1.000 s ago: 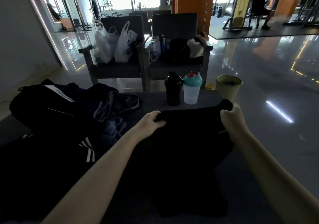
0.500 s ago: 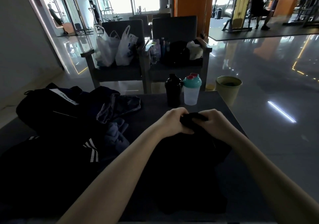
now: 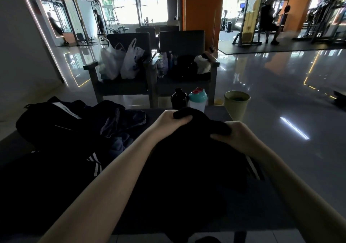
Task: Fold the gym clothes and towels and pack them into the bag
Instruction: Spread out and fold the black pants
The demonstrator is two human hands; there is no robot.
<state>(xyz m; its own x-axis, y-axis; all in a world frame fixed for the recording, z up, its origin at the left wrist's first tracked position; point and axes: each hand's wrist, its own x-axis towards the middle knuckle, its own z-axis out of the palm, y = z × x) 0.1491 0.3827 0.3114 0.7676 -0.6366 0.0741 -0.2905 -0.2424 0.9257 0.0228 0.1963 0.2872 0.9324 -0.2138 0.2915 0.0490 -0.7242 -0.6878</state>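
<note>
Left hand [image 3: 172, 120] and right hand [image 3: 236, 136] are now parted; half a second ago they were joined. Bag [image 3: 46, 128] and heaped clothes [image 3: 123, 119] are seen at the left of the table [image 3: 218, 112]. Black garment [image 3: 187, 158], spread mid-table, is gripped at its bunched top by both hands, fingers curled. Black bottle [image 3: 179, 97] and shaker [image 3: 198, 99] are stood just behind.

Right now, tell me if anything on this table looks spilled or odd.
Nothing spilled or damaged. The bluish clothes lie crumpled beside the black bag, not yet folded; the black shaker and clear shaker stand upright.
</note>
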